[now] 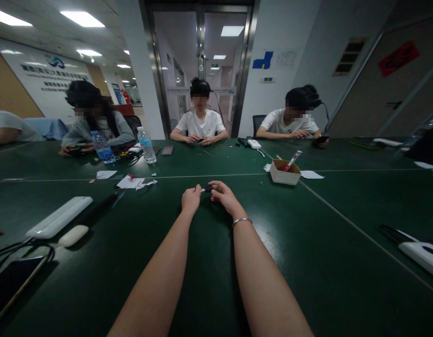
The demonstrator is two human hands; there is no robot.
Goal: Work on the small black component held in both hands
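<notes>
Both my hands meet over the green table [209, 271], in the middle of the view. Between them is a small black object with a silver end [207, 188]; it is too small to tell its kind. My left hand [191, 199] pinches the silver end, its fingers closed. Curved around the black end are the fingers of my right hand [226, 197], the thumb a little apart from them; a metal bangle [242, 221] circles that wrist. My palms hide part of the grip.
A small open box [285, 177] with a tube-like item stands right of my hands. Paper scraps [130, 181] and two water bottles [146, 145] lie or stand ahead left. Nearer left are a white power bank [60, 217], cables and a phone [18, 281]. Several people sit opposite.
</notes>
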